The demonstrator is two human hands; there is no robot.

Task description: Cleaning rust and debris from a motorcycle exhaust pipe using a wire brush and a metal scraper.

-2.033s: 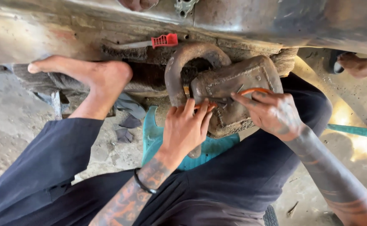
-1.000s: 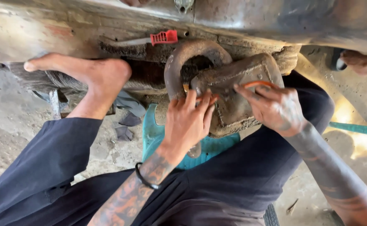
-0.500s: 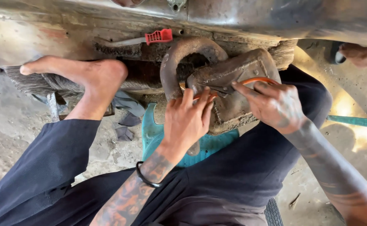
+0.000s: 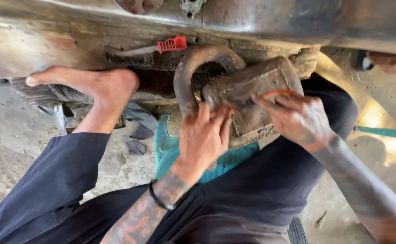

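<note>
Metal beam: a long, grimy, dull-silver body (image 4: 270,18) spans the top of the view, with rust and caked dirt along its lower edge.
Person's legs: dark trousers (image 4: 261,190) fill the lower part of the view; the left leg stretches out to the left and its bare foot (image 4: 94,86) is pressed against the dirty underside of the beam.
Ground: dusty, cracked concrete floor (image 4: 8,144), with small dark scraps of cloth lying just below the foot.
Rusty block: a heavy, rust-brown metal casting (image 4: 252,97) sits in the middle, below the beam and above the person's lap, tilted, with mud along its lower edge.
Curved shackle: a thick rusty hook-shaped loop (image 4: 198,63) arches up from the left side of the block, touching the beam's underside.
Teal seat: a piece of teal plastic (image 4: 166,147) shows beneath the block, between the thighs.
Left hand: the left hand (image 4: 204,138), a black band at its wrist, has its fingers spread and pressed flat on the block's left face, just beside the shackle; grasping nothing.
Right hand: the right hand (image 4: 299,119) is clenched round a thin orange-handled tool (image 4: 277,93), whose tip lies on the block's upper face.
Red-handled tool: a small tool with a red grip (image 4: 172,44) lies on the beam's ledge above the shackle, well apart from both hands.
</note>
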